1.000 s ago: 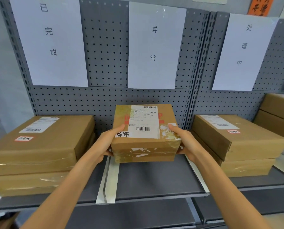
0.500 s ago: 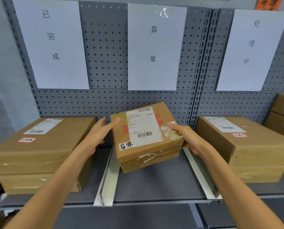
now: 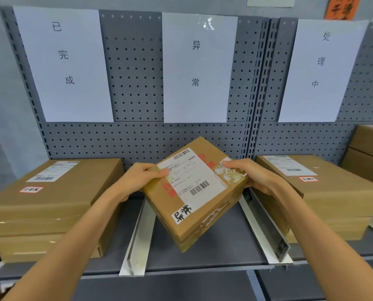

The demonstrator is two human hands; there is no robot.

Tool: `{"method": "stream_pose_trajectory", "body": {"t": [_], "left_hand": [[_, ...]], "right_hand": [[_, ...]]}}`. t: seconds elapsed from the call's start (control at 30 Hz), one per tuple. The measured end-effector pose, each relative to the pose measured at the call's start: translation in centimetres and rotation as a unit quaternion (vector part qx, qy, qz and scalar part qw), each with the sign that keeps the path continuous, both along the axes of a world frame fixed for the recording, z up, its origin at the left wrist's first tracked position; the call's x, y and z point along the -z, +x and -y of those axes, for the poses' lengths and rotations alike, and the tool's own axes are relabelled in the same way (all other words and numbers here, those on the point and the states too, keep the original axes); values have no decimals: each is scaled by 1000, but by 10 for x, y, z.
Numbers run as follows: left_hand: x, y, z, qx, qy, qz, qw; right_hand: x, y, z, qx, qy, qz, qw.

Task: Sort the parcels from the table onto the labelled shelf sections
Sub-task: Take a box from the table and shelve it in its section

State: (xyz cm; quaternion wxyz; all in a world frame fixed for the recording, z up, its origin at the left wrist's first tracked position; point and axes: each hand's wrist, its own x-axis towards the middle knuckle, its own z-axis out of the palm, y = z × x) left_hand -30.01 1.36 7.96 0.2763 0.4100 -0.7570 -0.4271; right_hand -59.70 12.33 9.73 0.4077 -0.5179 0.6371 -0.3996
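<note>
head view: i'm at the shelf (image 3: 203, 255) with one parcel (image 3: 194, 192) gripped in both hands. my left hand (image 3: 142, 179) curls round its far left corner, thumb on top; my right hand (image 3: 255, 177) pinches the right edge, fingertips on the torn tape patch. the parcel is turned at an angle and tilted, over the middle section between two white dividers (image 3: 137, 237); i can't tell whether its underside touches the shelf floor. its handwritten sticker (image 3: 182, 213) seems to match the characters on the middle sign (image 3: 196, 66) on the pegboard, so i judge this is the placing step and the right bay. stacked boxes fill the left section (image 3: 51, 198) and the right section (image 3: 324, 192), each under its own sign.

next i'd square the parcel to the dividers, lower it flat onto the shelf floor, slide it back toward the pegboard, then let go with both hands. the risk i see is a corner catching the right divider (image 3: 266, 231), which sits just beside the parcel's edge.
</note>
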Motion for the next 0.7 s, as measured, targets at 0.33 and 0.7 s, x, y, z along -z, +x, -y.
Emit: {"method": "stream_pose_trajectory", "body": {"t": [0.33, 0.7], "left_hand": [[19, -13, -4, -250, -14, -19, 968], [31, -20, -10, -200, 41, 34, 978]], "right_hand": [[13, 40, 15, 186, -37, 38, 981], [48, 60, 37, 120, 5, 114, 986]]}}
